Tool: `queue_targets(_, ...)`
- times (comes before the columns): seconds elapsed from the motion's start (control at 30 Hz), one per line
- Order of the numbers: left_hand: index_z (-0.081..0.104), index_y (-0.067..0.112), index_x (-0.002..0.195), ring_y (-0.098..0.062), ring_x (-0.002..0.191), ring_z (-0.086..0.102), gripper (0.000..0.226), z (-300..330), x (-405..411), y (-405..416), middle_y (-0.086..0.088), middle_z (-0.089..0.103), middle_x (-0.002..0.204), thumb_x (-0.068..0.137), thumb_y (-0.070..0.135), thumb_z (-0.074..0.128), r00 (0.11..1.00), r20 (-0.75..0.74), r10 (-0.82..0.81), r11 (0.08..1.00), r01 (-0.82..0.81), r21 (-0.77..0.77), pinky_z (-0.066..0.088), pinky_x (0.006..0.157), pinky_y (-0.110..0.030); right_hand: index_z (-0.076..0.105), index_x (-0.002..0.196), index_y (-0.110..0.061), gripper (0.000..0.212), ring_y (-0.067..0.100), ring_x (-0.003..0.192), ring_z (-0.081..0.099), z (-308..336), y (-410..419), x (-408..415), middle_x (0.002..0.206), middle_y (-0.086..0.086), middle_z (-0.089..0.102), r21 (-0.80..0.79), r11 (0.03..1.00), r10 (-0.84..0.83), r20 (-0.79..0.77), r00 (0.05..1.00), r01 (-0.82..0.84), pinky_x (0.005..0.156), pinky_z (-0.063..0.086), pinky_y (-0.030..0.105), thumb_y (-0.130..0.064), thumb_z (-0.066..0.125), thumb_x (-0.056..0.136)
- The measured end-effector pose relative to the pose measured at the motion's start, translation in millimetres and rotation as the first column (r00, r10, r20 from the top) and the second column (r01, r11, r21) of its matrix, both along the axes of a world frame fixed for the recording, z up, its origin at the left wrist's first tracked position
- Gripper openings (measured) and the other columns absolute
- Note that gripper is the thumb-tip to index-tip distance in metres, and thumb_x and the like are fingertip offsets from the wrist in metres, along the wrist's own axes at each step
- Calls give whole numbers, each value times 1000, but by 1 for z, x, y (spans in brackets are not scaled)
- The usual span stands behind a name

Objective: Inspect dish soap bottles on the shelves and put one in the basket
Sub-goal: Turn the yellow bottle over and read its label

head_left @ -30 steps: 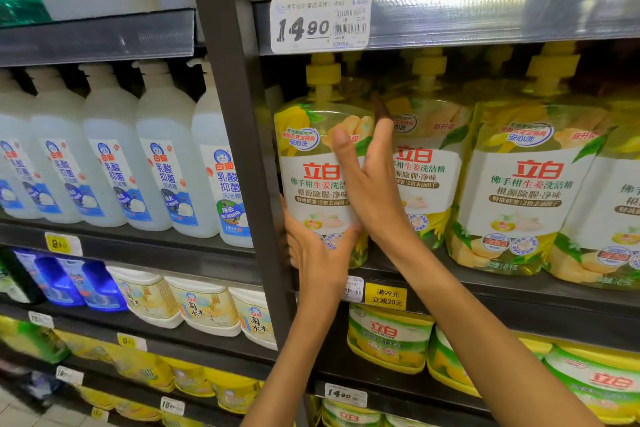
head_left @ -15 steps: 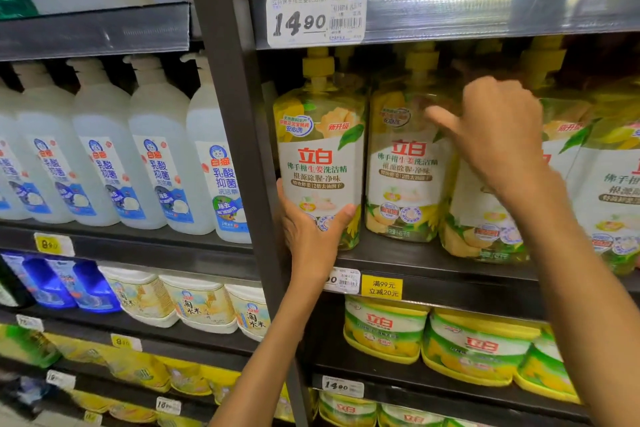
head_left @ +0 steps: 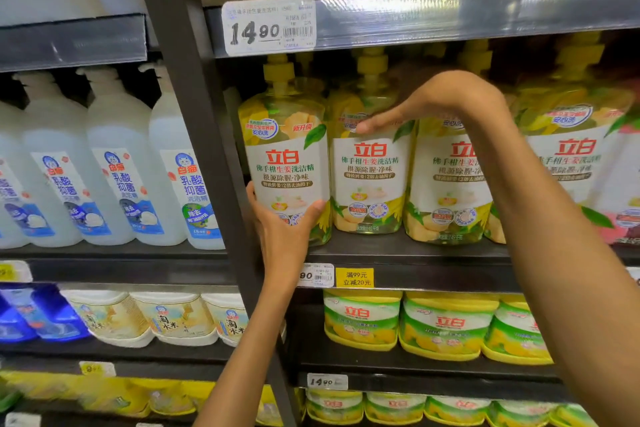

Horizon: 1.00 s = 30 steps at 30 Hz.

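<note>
Only one view is given, taken from a camera worn on the head. It is faced straight at the store shelves (head_left: 450, 7) from close range, tilted slightly down, so that several shelf levels and both raised forearms are included.

Both forearms were bare up to the frame's edge, with no sleeve showing. The left hand (head_left: 284, 229) and right hand (head_left: 440, 100) wore no gloves, rings, watch or bracelet on the parts that showed. The fingernails looked short and plain.
</note>
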State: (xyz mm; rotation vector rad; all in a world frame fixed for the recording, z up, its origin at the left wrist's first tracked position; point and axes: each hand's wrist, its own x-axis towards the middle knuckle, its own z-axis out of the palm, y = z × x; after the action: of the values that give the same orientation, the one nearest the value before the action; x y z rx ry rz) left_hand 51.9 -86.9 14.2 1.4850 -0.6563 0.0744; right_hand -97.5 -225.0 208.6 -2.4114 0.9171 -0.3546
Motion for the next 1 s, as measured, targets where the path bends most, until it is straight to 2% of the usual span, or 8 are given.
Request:
queue_targets(0.03,12,24,146,-12,124,43,103,0,0,0,10,37,132,71,30,82,1000,2,-3,1000,3,6,43,101,-26,63,117,-9,75,27,102,53,2,3,-1,110,8,59,33,999,5,17,1000,-6,62,39,26,-50,87,59)
queue_targets(0.17,3,21,149,-18,135,32,108,5,-5,-1,-1,28,148,74,35,80,1000,1,24,997,-24,76,34,111,-41,70,86,-1,86,22,68,53,-1,1,-7,72,5,59,-397,918,-52,-127,991,-2,62,36,33,-83,64,59)
queue_targets(0.27,-7,19,151,-23,143,17,113,9,-14,0,-6,11,158,77,43,74,997,-36,75,979,-67,191,19,118,-45,70,83,-8,77,23,73,54,3,3,-4,85,8,68,-364,926,33,-178,984,-97,67,39,33,-82,63,60)
queue_targets(0.37,-2,13,152,-20,145,7,97,4,-45,3,-7,2,159,87,41,64,970,142,200,967,-218,129,12,118,-39,60,62,-12,79,17,58,51,1,15,-9,62,-1,59,-386,919,44,-102,994,-80,53,35,31,-87,60,36)
queue_targets(0.47,17,19,150,-5,143,14,67,-9,-82,2,12,16,153,95,45,46,968,249,12,1000,-8,-17,23,116,-26,57,75,-11,88,18,63,53,-13,26,-13,69,-1,59,-362,932,52,95,994,-14,53,35,31,-87,59,30)
queue_targets(0.57,24,26,146,1,135,27,67,-11,-88,-4,12,31,143,90,48,53,982,95,-160,986,163,-25,34,104,-14,60,84,-7,94,25,75,59,-27,34,-15,80,5,64,-405,914,67,234,970,35,60,41,37,-86,54,34)
queue_targets(0.77,30,16,146,-13,136,32,81,-8,-84,-6,-2,34,142,80,48,63,984,97,-150,989,149,21,36,111,-34,60,106,-5,89,23,90,56,-52,41,-15,94,7,65,-427,891,80,480,874,153,79,37,32,-77,65,54)
queue_targets(1.0,48,8,132,-14,119,50,71,-1,-84,-5,-2,47,124,72,38,72,984,54,-168,977,174,-122,47,93,-15,48,127,-9,80,11,107,43,-70,41,-9,119,1,51,-339,934,113,582,805,113,79,31,15,-59,75,69)
